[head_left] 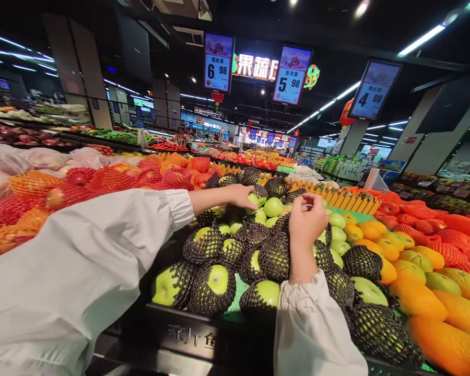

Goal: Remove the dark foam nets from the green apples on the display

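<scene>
Middle price screen (292, 74): 青苹果, 5.98. Left of it, second screen (218, 63): 嘎啦果, 6.98. Right of it, third screen (375, 90): 4.98, name blurry. Behind its left edge, lit sign (257, 68): 果蔬, next character part hidden. Well below it, black bin (191, 337): raised characters, unclear.

Loose white sleeves (102, 250), creased and puffed, gather into narrow, finely pleated cuffs (180, 206).

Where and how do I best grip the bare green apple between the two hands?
Grip the green apple around its upper sides, probably from above: it is round and has no net, and its top looks exposed, while other apples crowd its lower part.
</scene>
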The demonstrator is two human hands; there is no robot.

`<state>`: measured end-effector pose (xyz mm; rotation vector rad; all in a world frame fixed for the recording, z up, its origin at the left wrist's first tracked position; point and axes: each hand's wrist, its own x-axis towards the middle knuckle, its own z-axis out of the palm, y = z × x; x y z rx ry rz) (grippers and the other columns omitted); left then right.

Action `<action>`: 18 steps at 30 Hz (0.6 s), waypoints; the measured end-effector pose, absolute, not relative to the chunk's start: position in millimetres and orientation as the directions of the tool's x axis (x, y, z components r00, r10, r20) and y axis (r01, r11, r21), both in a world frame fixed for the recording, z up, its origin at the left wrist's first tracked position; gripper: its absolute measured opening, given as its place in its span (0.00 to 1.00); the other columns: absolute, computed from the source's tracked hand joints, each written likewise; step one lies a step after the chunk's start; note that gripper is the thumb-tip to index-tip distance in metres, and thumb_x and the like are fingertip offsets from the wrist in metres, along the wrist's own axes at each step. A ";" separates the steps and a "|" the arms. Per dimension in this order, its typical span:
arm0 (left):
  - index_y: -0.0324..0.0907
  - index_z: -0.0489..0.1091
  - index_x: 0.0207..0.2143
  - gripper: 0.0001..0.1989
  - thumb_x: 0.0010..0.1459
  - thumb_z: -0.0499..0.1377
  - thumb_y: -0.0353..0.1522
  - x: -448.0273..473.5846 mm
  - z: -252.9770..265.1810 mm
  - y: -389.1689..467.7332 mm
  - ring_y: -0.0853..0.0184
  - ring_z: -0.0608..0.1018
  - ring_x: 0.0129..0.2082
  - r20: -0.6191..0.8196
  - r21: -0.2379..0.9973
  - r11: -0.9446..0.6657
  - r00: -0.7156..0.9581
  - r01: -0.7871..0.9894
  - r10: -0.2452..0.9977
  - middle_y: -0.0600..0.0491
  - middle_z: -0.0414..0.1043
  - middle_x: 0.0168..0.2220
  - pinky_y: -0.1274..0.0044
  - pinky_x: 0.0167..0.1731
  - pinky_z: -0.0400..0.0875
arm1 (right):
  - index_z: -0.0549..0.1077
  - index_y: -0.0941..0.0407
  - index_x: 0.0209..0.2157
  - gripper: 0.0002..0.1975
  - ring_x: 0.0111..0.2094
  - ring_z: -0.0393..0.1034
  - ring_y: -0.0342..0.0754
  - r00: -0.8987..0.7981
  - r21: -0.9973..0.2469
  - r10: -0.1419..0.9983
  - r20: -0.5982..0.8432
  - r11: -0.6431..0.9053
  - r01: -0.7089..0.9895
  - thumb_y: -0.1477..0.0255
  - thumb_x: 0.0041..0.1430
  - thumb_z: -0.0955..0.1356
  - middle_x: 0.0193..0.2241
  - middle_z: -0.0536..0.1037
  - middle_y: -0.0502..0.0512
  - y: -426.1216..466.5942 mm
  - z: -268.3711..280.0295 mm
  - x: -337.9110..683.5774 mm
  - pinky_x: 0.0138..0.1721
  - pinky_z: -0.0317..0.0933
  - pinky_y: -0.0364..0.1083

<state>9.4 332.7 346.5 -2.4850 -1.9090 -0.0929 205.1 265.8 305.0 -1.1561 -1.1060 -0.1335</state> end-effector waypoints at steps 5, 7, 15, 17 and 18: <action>0.43 0.59 0.62 0.40 0.51 0.56 0.53 15.5 394.3 365.6 0.51 0.77 0.48 0.346 0.242 -0.341 0.248 0.908 0.905 0.42 0.73 0.54 0.67 0.46 0.70 | 0.74 0.55 0.34 0.09 0.25 0.67 0.47 0.487 -0.642 0.420 0.766 0.463 0.611 0.68 0.54 0.64 0.29 0.78 0.52 262.6 305.7 203.3 0.37 0.62 0.46; 0.40 0.55 0.64 0.41 0.52 0.57 0.50 26.0 394.6 386.3 0.51 0.76 0.49 0.497 0.238 -0.368 0.213 0.899 0.841 0.40 0.71 0.55 0.68 0.47 0.69 | 0.74 0.55 0.34 0.09 0.25 0.67 0.47 0.488 -0.644 0.423 0.764 0.458 0.613 0.68 0.54 0.64 0.29 0.78 0.52 262.0 305.4 203.6 0.36 0.61 0.46; 0.38 0.42 0.70 0.49 0.54 0.58 0.49 47.5 365.8 471.8 0.43 0.70 0.58 0.444 0.073 -0.309 0.246 0.948 0.862 0.33 0.61 0.62 0.62 0.55 0.66 | 0.74 0.55 0.35 0.10 0.25 0.67 0.47 0.463 -0.606 0.396 0.793 0.439 0.663 0.68 0.56 0.63 0.28 0.78 0.52 260.6 305.4 201.8 0.34 0.59 0.46; 0.41 0.46 0.69 0.47 0.54 0.57 0.51 48.9 365.9 486.5 0.42 0.69 0.59 0.426 0.095 -0.297 0.231 0.950 0.875 0.34 0.57 0.65 0.62 0.56 0.66 | 0.74 0.55 0.35 0.10 0.24 0.67 0.47 0.452 -0.592 0.388 0.803 0.440 0.675 0.69 0.56 0.63 0.28 0.79 0.52 259.8 305.4 201.1 0.33 0.58 0.46; 0.41 0.50 0.69 0.45 0.54 0.57 0.52 50.1 366.3 493.0 0.42 0.69 0.59 0.414 0.100 -0.284 0.220 0.953 0.883 0.34 0.54 0.66 0.62 0.56 0.66 | 0.74 0.55 0.35 0.10 0.25 0.67 0.47 0.446 -0.586 0.386 0.807 0.439 0.681 0.69 0.56 0.63 0.29 0.79 0.52 259.4 305.3 200.9 0.33 0.58 0.46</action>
